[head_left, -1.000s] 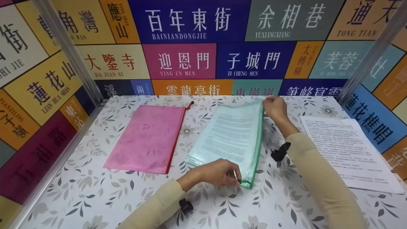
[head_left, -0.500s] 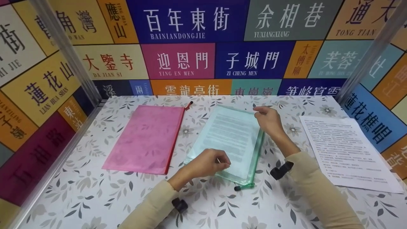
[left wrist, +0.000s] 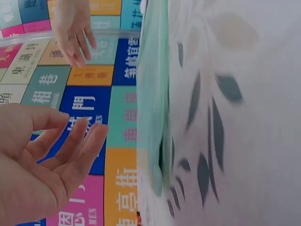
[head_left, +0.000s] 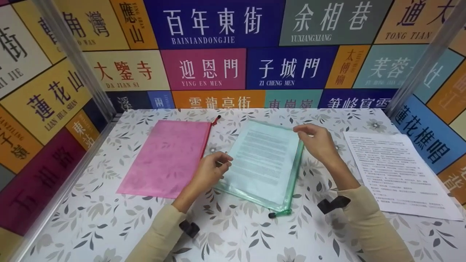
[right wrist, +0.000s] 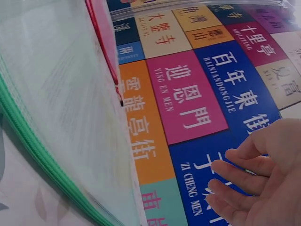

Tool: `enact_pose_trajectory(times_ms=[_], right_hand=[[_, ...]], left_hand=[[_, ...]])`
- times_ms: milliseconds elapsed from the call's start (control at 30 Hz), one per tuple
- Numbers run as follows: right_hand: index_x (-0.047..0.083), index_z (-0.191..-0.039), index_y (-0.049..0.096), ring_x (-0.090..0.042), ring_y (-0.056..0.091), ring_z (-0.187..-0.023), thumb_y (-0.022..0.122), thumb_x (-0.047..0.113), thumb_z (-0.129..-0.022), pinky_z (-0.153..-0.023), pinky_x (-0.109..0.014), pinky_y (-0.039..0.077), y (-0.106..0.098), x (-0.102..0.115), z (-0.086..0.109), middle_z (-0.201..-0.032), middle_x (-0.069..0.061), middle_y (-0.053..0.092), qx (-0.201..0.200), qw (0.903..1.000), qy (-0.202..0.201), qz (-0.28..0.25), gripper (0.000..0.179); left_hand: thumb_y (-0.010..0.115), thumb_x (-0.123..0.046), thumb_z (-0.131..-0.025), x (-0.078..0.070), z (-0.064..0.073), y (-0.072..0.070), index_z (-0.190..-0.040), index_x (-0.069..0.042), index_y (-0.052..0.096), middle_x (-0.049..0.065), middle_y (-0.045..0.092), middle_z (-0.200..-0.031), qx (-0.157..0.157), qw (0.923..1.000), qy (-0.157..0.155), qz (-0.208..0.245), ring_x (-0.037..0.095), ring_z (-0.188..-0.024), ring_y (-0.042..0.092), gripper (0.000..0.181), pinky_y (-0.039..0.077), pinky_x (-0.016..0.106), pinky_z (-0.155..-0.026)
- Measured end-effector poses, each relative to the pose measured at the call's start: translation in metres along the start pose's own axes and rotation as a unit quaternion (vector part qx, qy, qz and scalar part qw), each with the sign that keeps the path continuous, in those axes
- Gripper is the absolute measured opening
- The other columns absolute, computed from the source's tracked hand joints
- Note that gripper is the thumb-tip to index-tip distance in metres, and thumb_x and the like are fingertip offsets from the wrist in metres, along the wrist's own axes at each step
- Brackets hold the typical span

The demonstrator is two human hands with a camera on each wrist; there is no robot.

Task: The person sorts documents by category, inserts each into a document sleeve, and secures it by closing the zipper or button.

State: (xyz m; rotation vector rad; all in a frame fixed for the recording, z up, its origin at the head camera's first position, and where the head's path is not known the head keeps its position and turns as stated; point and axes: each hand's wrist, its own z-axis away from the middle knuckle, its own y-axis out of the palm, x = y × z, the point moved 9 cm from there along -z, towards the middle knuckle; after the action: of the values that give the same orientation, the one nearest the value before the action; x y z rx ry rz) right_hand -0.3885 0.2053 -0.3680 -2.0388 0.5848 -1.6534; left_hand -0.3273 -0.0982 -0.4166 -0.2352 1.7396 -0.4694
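A clear green zip document pouch (head_left: 251, 196) lies flat on the table, with printed sheets (head_left: 264, 156) showing through it. Its green zipper (right wrist: 35, 134) runs along the right side, and the dark-tipped pull (head_left: 272, 215) sits at the near right corner. My left hand (head_left: 213, 167) hovers by the pouch's left edge, fingers loosely bent around nothing, as the left wrist view also shows. Above the far right corner is my right hand (head_left: 317, 142), its fingers relaxed and holding nothing in the right wrist view.
To the left lies a pink zip pouch (head_left: 164, 160) with a red zipper, partly behind my left hand. A stack of printed paper (head_left: 397, 174) lies at the right. Panels with printed signs (head_left: 211, 69) rise behind the floral table (head_left: 233, 240).
Both hands have let go of the green pouch, which now lies flat with its zipper pull exposed. My left hand has moved left and away from the near corner; the right stays near the far corner.
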Motion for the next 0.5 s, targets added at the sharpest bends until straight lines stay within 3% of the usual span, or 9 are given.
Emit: enact_pose_trajectory(times_ms=[133,233,367,500], right_hand=[[0.010,-0.125,0.068,-0.031,0.055,-0.131,0.051,0.024,-0.103,-0.108,-0.049,0.045,-0.015,-0.003,0.007,-0.134,-0.013,0.065,-0.019,0.9998,0.008,-0.003,0.031],[0.010,-0.125,0.068,-0.030,0.057,-0.128,0.051,0.026,-0.104,-0.106,-0.047,0.045,-0.026,-0.007,0.012,-0.132,-0.012,0.066,-0.032,0.9994,0.012,-0.003,0.032],[0.011,-0.126,0.068,-0.024,0.060,-0.124,0.051,0.030,-0.104,-0.101,-0.037,0.046,-0.042,-0.011,0.019,-0.129,-0.011,0.068,-0.045,0.9988,0.019,0.003,0.033],[0.013,-0.127,0.067,-0.006,0.060,-0.113,0.053,0.035,-0.103,-0.091,-0.021,0.046,-0.058,-0.018,0.024,-0.126,-0.007,0.070,-0.059,0.9977,0.035,0.007,0.036]], left_hand=[[0.063,0.002,-0.091,0.005,-0.003,-0.022,-0.104,0.002,0.071,0.018,0.072,-0.094,-0.069,0.9976,0.006,-0.005,0.018,-0.076,0.064,0.016,0.056,0.026,-0.061],[0.063,0.003,-0.089,0.005,-0.005,-0.036,-0.104,0.002,0.071,0.019,0.074,-0.096,-0.107,0.9939,0.009,-0.025,0.023,-0.084,0.068,0.017,0.058,0.033,-0.073],[0.063,0.002,-0.089,0.002,-0.007,-0.049,-0.108,0.002,0.070,0.019,0.074,-0.102,-0.129,0.9900,0.004,-0.057,0.029,-0.095,0.069,0.020,0.055,0.041,-0.087],[0.063,0.001,-0.090,0.002,-0.009,-0.059,-0.111,0.002,0.069,0.020,0.074,-0.104,-0.140,0.9872,-0.012,-0.076,0.029,-0.095,0.069,0.022,0.055,0.043,-0.084]])
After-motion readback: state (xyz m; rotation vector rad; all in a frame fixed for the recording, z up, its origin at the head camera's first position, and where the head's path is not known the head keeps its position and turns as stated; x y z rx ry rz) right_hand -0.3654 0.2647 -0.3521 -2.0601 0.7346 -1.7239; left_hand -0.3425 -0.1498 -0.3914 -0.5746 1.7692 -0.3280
